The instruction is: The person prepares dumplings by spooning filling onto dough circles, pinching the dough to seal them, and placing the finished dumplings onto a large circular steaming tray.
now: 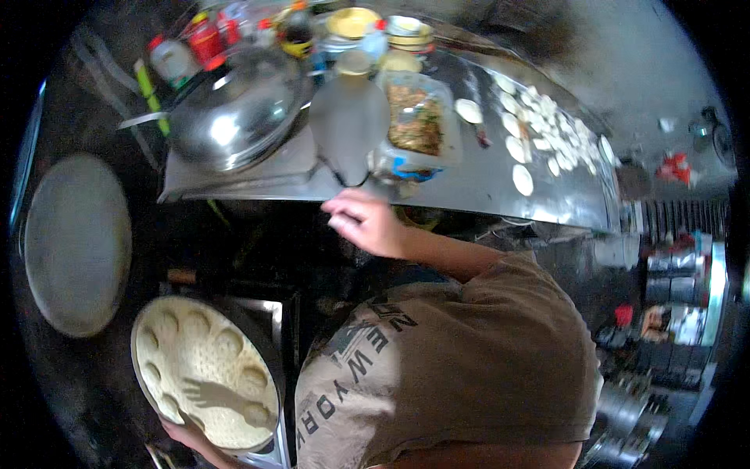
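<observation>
My left hand grips the lower rim of a round steamer tray at the lower left. The tray has a pale dotted surface, and several round dough buns sit near its edge. A hand-shaped shadow falls across it. My right hand is held out in front of the counter's edge, slightly blurred, its fingers apart with nothing in them. Beyond it on the metal counter stands a clear tub of chopped filling. Flat dough discs and small dough pieces lie to the right.
A large domed metal lid occupies the counter's left part. Behind stand bottles and stacked bowls. A big round grey disc is at the far left. Metal pots and a shelf are at the right.
</observation>
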Demonstrator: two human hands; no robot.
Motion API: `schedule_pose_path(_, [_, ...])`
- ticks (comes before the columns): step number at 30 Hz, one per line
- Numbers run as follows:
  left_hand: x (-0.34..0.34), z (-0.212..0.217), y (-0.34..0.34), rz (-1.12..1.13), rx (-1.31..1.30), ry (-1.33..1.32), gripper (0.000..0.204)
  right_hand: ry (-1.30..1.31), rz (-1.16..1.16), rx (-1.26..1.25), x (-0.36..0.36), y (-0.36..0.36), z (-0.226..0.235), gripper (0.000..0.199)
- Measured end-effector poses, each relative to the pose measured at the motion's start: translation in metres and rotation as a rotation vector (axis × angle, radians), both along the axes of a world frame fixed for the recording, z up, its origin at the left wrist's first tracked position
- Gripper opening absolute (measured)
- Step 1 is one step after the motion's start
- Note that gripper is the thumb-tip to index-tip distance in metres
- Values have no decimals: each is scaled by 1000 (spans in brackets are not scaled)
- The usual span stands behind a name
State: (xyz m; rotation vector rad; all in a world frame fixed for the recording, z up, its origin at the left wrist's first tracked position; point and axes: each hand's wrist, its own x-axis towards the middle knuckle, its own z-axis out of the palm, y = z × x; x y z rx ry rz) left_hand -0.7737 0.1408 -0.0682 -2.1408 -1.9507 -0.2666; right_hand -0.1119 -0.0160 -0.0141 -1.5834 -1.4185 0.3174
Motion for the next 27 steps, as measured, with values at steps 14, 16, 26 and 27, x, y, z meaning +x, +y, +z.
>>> schedule_pose_path(14, [698, 65, -165, -764, -225, -977, 35, -293, -950, -698, 441, -228, -232, 45])
schedule_pose_path(16, [777, 76, -203, -988, -385, -953, 32, -50, -820, -701, 455, -241, -234, 48])
schedule_pose_path(26, [969, -51, -296, -250, -1703, -1913, 63, 620, -505, -254, 339, -331, -121, 41])
schedule_pose_path(27, [967, -42, -301, -181, -1805, -2037, 64, 682, -437, -289, 327, -336, -121, 39])
